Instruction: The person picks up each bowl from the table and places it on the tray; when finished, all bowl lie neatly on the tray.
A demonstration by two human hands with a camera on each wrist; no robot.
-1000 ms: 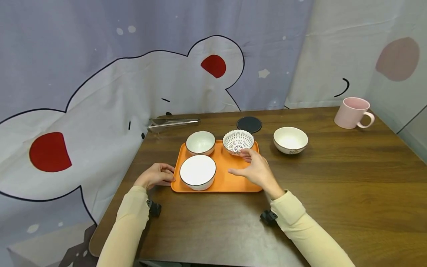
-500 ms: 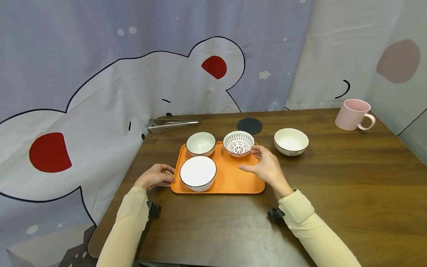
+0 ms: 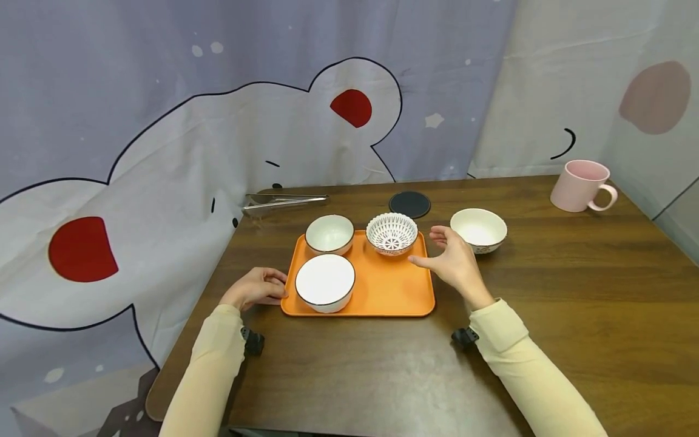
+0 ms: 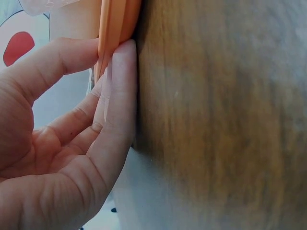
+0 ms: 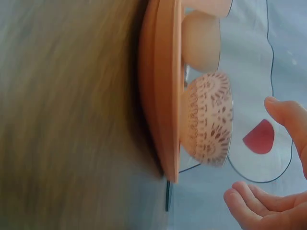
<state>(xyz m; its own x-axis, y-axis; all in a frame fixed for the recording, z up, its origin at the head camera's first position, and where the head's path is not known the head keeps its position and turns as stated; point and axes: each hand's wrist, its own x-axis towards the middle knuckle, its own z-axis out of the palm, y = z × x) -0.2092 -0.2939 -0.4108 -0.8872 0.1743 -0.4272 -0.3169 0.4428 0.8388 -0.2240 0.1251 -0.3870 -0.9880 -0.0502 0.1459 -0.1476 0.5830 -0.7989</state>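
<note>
My left hand (image 3: 258, 287) pinches the left edge of an orange tray (image 3: 390, 297); the left wrist view shows one digit at the rim (image 4: 112, 33) and another along its underside. On the tray stand a white bowl (image 3: 324, 280) at front left, a pale bowl (image 3: 329, 233) behind it, and a patterned, scallop-edged bowl (image 3: 391, 233) at back right. Above the tray's right edge hovers my right hand (image 3: 455, 261), thumb and fingers spread with nothing between them. Its fingertips are between the patterned bowl and a cream bowl (image 3: 478, 228) on the table, whose near-left side it partly overlaps.
Behind the tray lie metal tongs (image 3: 284, 202) at the left and a dark round coaster (image 3: 409, 204). A pink mug (image 3: 581, 185) stands at the far right of the wooden table (image 3: 590, 303). A printed curtain (image 3: 229, 139) hangs along the back.
My right hand has moved rightward from beside the patterned bowl, over the tray, toward the cream bowl, staying spread. My left hand and the tray have stayed in place.
</note>
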